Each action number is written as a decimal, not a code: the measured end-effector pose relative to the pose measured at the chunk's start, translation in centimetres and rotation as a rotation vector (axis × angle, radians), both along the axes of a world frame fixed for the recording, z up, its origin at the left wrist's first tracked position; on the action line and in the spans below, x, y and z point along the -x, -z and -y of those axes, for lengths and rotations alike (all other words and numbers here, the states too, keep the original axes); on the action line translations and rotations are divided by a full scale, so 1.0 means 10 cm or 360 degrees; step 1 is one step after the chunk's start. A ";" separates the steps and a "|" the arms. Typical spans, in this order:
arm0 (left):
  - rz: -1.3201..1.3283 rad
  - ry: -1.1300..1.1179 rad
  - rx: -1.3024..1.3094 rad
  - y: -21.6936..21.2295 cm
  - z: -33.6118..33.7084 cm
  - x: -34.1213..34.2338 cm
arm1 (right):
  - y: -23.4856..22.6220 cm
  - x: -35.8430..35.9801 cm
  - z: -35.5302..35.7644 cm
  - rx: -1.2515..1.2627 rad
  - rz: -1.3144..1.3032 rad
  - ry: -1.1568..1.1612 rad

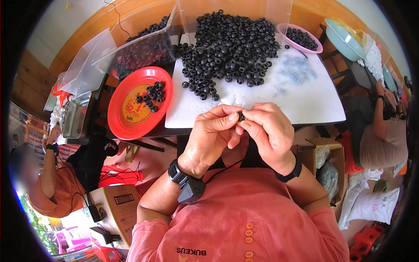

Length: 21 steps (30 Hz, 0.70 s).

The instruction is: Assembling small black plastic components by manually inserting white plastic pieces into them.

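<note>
Close in front of my chest, my left hand (214, 126) and my right hand (269, 126) meet, thumbs and fingertips pinched together. Between them is a small black bead (241, 116), mostly covered by the fingers. Beyond the hands, a big heap of round black beads with holes (231, 48) spreads over a white board (301, 107). To the left, a red plate (118, 118) carries several of the same beads (152, 96). Small clear bluish pieces (294, 70) lie scattered on the board's right side, too fine to make out.
A clear plastic bin (144, 52) with more beads stands at the far left, and a pink bowl (316, 49) of black parts at the far right. Other people (52, 192) sit at both sides. Cardboard boxes (122, 209) stand low beside me.
</note>
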State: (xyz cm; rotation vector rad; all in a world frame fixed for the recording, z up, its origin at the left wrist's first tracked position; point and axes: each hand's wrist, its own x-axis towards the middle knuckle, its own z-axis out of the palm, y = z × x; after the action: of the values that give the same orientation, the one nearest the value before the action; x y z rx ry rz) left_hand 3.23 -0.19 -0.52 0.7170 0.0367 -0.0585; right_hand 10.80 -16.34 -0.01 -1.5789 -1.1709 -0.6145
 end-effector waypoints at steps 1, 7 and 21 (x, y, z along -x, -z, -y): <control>0.0016 0.0020 0.0055 0.01 0.00 0.00 | 0.01 0.01 -0.01 0.0009 0.0118 0.0075; -0.0063 -0.0045 0.0059 -0.06 0.04 0.02 | 0.02 0.05 0.01 0.0113 0.0222 0.0097; -0.0117 -0.0118 -0.0029 0.00 -0.14 0.15 | -0.56 -0.06 0.00 0.0868 -0.0740 -0.0242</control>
State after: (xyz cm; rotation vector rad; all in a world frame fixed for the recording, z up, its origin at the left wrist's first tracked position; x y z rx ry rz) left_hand 1.71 1.24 -0.55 0.7311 0.1341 -0.0134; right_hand 11.35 -16.39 5.61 -1.9234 -1.1323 0.1964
